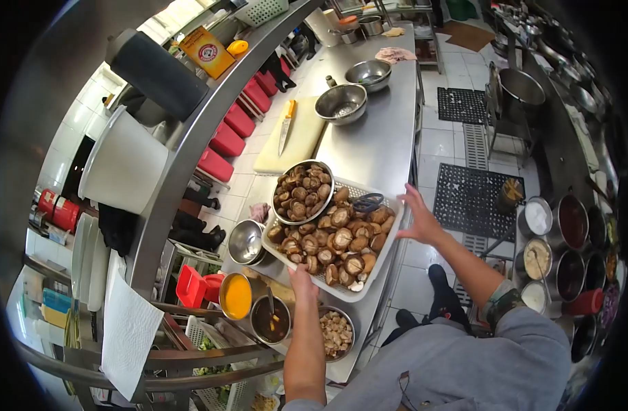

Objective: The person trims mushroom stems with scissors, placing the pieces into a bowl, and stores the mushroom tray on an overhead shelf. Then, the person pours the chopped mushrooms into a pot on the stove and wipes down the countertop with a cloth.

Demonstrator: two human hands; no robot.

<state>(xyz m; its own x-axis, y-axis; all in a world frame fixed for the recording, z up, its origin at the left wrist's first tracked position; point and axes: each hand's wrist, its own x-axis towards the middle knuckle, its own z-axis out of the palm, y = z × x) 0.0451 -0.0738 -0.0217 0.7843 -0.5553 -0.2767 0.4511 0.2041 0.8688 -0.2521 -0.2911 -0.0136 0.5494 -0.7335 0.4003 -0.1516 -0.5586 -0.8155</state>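
A white plastic basket (358,294) full of brown mushrooms (341,240) rests on the steel table. On its far left corner sits a steel bowl of mushrooms (302,192), and dark-handled scissors (367,202) lie on the mushrooms at the far right. My left hand (302,282) is at the basket's near left rim; its fingers are partly hidden, and its grip is unclear. My right hand (419,216) is at the right rim with its fingers spread.
Beyond the basket are a cutting board (290,137) with a knife (286,127) and two steel bowls (341,104). Nearer stand an orange-liquid bowl (236,296), a dark-sauce pot (270,319) and a bowl of chopped pieces (336,333). A shelf (191,147) runs along the left.
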